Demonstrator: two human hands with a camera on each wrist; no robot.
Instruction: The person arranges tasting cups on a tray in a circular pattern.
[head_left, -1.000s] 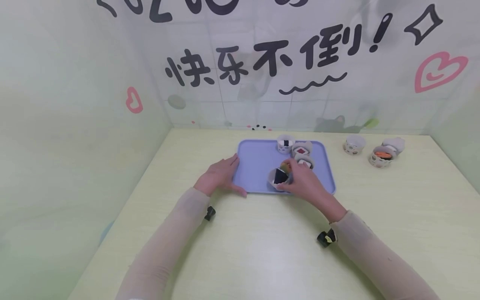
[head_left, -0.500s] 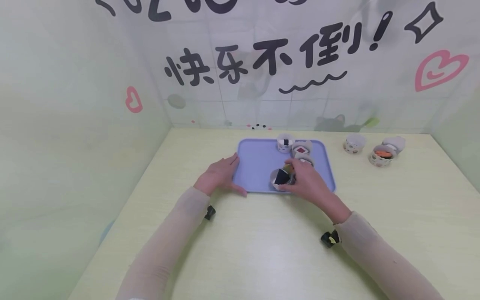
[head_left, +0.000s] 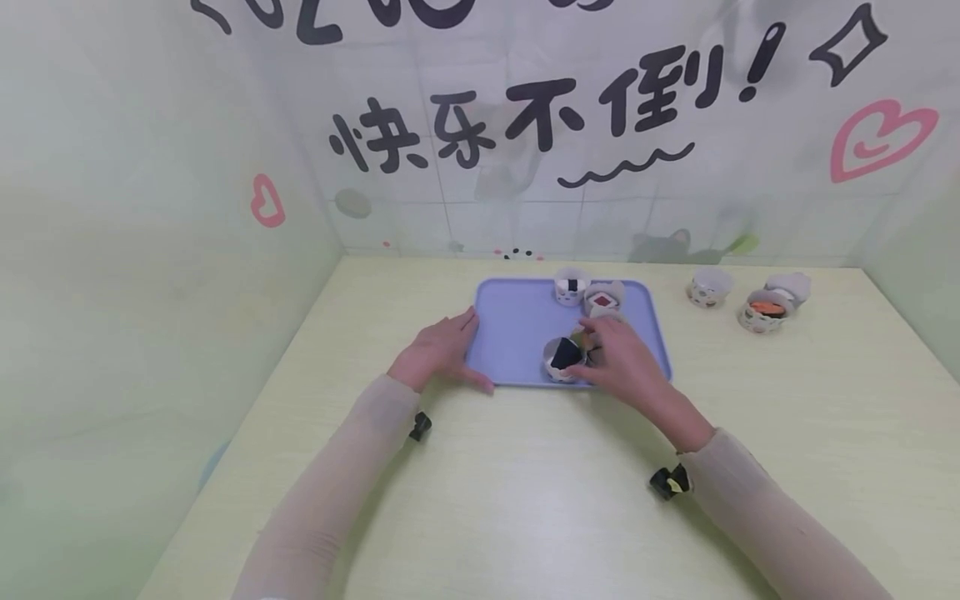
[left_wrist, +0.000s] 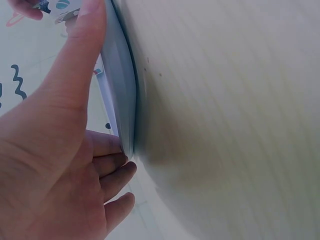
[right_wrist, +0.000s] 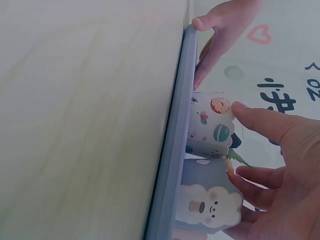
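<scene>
- Paper cup (head_left: 555, 367) with a dark triangular piece (head_left: 567, 354) in it stands near the front edge of the blue tray (head_left: 506, 333), just left of my right hand (head_left: 618, 358).
- My right thumb touches the cup's edge; the fingers bend loosely, spread apart from the thumb. I cannot tell whether they grip anything.
- A bear-printed cup (right_wrist: 212, 205) sits just beside it on the tray, close under my fingers.
- Behind my fingertips, a green-and-orange piece (head_left: 579, 337) is partly hidden, and my hand covers part of another cup (head_left: 609, 314).
- Farther back on the tray are a cup with a black-banded white piece (head_left: 572, 288) and one with a red-centred piece (head_left: 603, 301).
- My left hand (head_left: 442, 346) rests, fingers extended, against the tray's left front corner.
- Right of the tray, well apart, three more cups (head_left: 708, 289) stand on the table (head_left: 487, 483).
</scene>
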